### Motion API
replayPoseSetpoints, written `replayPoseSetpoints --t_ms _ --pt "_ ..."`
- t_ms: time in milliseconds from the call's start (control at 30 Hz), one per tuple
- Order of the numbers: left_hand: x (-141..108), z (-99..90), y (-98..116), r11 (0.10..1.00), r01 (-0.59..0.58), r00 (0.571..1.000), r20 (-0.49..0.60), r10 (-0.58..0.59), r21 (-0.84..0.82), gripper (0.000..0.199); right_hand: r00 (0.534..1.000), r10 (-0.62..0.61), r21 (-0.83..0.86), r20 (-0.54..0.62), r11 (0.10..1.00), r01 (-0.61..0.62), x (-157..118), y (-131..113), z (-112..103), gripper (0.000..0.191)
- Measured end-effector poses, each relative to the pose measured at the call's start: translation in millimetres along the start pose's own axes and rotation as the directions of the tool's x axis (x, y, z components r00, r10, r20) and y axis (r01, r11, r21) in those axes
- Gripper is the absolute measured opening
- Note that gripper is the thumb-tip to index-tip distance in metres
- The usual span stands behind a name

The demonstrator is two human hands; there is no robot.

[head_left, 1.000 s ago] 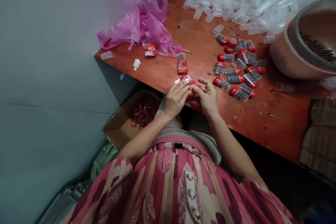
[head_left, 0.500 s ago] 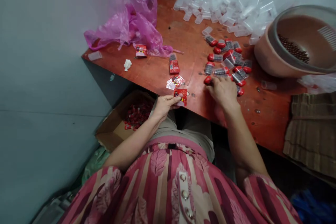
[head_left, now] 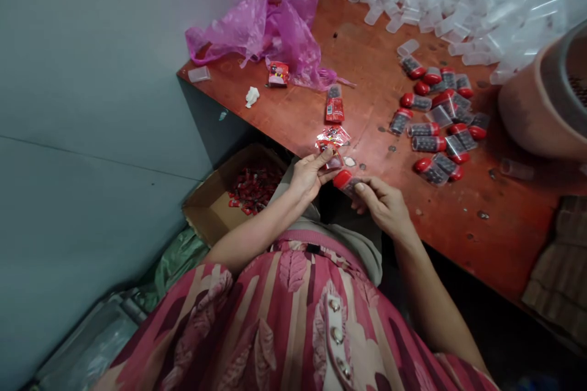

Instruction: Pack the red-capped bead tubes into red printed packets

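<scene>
Just off the table's front edge, my left hand (head_left: 308,178) is closed on a small red printed packet (head_left: 334,161), pinched between thumb and fingers. Beside it, my right hand (head_left: 383,201) grips a clear plastic tube (head_left: 347,183) with a red cap and dark contents. The cap points at the packet, close to my left fingers. More shiny red packets (head_left: 337,134) lie on the table right behind my left hand. A filled tube on a red packet (head_left: 334,105) lies farther back. To the right, several capped tubes (head_left: 426,143) with dark beads are heaped loosely.
A large pile of clear plastic tubes (head_left: 440,6) covers the back right. A pinkish tub (head_left: 523,104) stands at the right. Pink plastic bag (head_left: 293,36) and red packet box (head_left: 277,74) lie at the left. A cardboard box (head_left: 215,208) of red pieces sits below.
My right hand has come from the tube heap to my left hand, bringing a red-capped tube. My left hand still holds the packet, now tilted. The view has shifted left.
</scene>
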State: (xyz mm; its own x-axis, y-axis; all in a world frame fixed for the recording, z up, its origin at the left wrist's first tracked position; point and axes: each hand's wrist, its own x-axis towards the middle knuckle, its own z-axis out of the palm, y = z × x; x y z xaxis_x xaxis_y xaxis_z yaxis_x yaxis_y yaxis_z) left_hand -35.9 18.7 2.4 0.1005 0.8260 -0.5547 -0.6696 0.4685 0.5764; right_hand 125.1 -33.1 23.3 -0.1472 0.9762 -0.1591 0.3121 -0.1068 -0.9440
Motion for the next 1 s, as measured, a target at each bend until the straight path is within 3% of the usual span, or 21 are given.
replayPoseSetpoints --t_ms 233,500,767,867,933,1000 --pt "-5.1 2.5 -1.6 0.995 -0.049 0.997 0.064 0.044 0.086 0.032 0.999 0.0 -0.028 -0.041 1.0 -0.001 5.1 5.2 6.0 0.032" --pt "-8.7 6.5 -4.3 0.961 -0.203 0.979 0.061 0.195 0.19 0.035 0.967 0.013 0.132 -0.255 0.991 0.021 3.8 7.8 20.8 0.033" --pt "-8.1 5.8 -0.6 0.961 -0.185 0.977 0.147 0.156 0.207 0.033 0.949 0.058 0.286 -0.311 0.958 0.035 5.3 15.1 34.6 0.032" --pt "-7.9 5.8 0.7 0.952 -0.171 0.972 0.202 0.121 0.253 0.03 0.913 0.01 0.187 -0.407 0.98 0.072 3.3 16.9 40.6 0.032" --pt "-8.8 5.7 -0.2 0.946 -0.197 0.967 0.209 0.144 0.257 0.029 0.879 -0.038 0.087 -0.475 0.992 0.09 1.9 17.9 44.5 0.032" --pt "-10.4 5.0 -1.8 0.944 -0.23 0.964 0.191 0.186 0.239 0.029 0.874 -0.023 0.104 -0.486 0.991 0.084 1.9 18.3 47.3 0.033"
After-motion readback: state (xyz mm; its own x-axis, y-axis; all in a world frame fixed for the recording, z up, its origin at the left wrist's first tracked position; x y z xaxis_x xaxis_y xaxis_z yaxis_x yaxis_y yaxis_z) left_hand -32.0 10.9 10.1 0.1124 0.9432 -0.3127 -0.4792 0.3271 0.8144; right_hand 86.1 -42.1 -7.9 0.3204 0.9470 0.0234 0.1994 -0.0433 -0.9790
